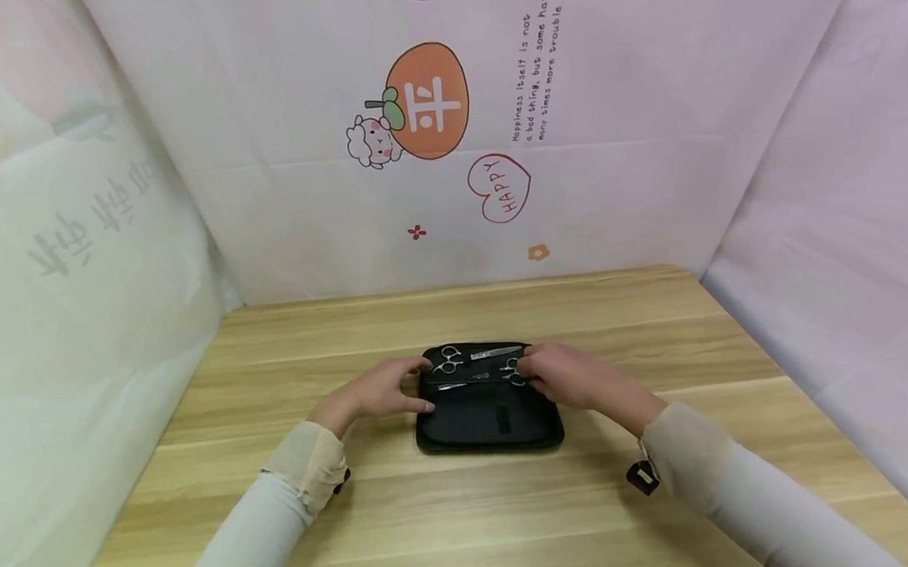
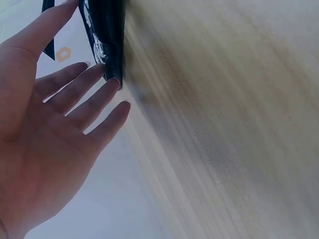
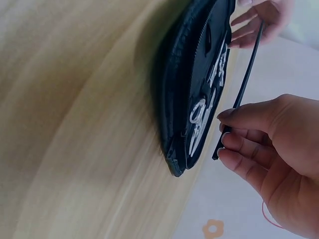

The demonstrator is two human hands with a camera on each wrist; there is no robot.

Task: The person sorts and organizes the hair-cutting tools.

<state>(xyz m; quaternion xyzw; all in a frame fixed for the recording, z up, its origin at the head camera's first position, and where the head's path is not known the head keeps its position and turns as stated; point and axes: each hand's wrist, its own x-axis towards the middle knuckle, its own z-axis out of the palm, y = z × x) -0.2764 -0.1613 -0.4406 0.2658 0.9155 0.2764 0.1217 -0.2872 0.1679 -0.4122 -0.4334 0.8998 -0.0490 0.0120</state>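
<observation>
A black case (image 1: 489,439) lies unfolded on the wooden table, with two pairs of silver scissors in it, one pair's finger loops (image 1: 449,365) at the left and the other's (image 1: 513,371) at the right. My right hand (image 1: 567,372) is over the case's right side. Its thumb and fingers pinch a thin black strip (image 3: 246,74), seen edge-on above the scissors; what it belongs to I cannot tell. My left hand (image 1: 383,389) is at the left edge, thumb and fingers spread apart, fingertips (image 2: 113,85) right at the case's side.
The wooden table (image 1: 283,461) extends around the case. A printed white cloth (image 1: 315,187) hangs behind it, and more pale cloth stands at both sides. A small black device (image 1: 643,477) hangs below the right wrist.
</observation>
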